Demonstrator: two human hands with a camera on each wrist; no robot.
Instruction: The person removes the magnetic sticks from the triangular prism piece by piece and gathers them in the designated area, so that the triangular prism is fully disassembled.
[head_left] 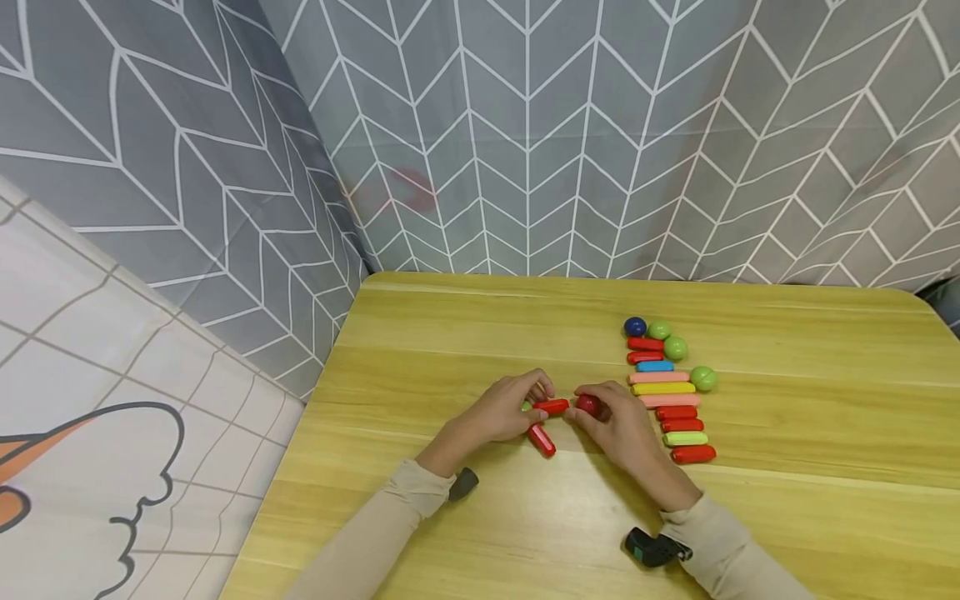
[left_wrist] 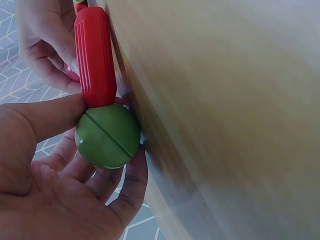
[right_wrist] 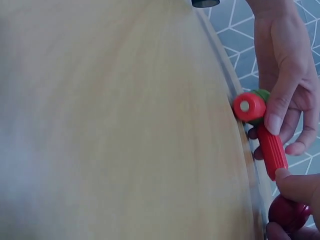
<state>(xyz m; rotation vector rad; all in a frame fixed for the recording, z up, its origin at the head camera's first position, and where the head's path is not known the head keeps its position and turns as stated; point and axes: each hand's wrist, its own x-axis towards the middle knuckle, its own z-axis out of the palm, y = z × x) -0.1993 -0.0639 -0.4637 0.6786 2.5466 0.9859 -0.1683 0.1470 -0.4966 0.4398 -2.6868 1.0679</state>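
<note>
My left hand holds a small joined piece: a glossy green ball with two short red sticks. One red stick points right, its near end between thumb and fingers; the other red stick slants toward the front of the table. Fingers also curl round the green ball in the left wrist view. My right hand pinches a dark red ball between thumb and fingers, just off the free end of the right-pointing stick. Its thumb tip lies right at that stick end.
Right of my hands lies a column of sticks: red, blue, pink, yellow and light green. A dark blue ball and several green balls sit by its top and right side. A patterned grey curtain hangs behind the wooden table.
</note>
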